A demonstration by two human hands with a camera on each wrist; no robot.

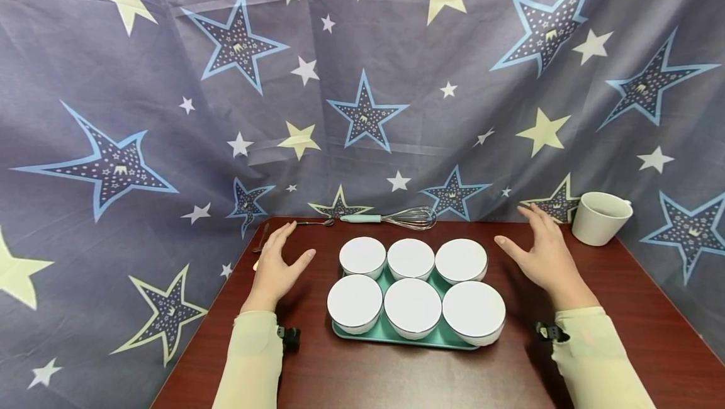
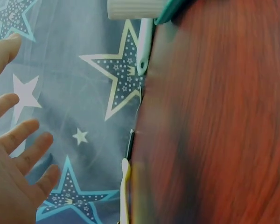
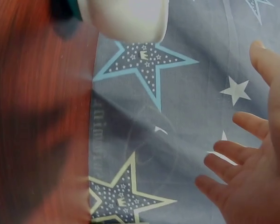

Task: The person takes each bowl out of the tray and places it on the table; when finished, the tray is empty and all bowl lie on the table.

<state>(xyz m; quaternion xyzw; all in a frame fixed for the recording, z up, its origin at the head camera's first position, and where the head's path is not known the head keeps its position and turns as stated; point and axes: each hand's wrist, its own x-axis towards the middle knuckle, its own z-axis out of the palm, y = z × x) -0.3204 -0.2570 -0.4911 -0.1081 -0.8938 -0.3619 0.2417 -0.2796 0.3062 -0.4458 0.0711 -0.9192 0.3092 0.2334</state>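
Note:
Several white bowls (image 1: 412, 308) stand in two rows on a teal tray (image 1: 396, 337) in the middle of the table. To the left of the tray is my left hand (image 1: 275, 270), thumb spread from the fingers and nothing in its grasp. My right hand (image 1: 544, 258) hovers at the tray's right side, fingers extended and likewise holding nothing. Both hands appear apart from the bowls. In the left wrist view the fingers of the left hand (image 2: 23, 158) are spread; the right wrist view shows the right hand (image 3: 247, 158) in much the same pose.
Behind the tray lies a whisk (image 1: 396, 217) with a pale teal handle, beside a small dark-handled spoon (image 1: 317, 223). A white mug (image 1: 601, 218) stands at the back right corner. More thin utensils (image 1: 262, 239) lie beyond the left hand. A star-patterned cloth (image 1: 362, 163) hangs behind the table.

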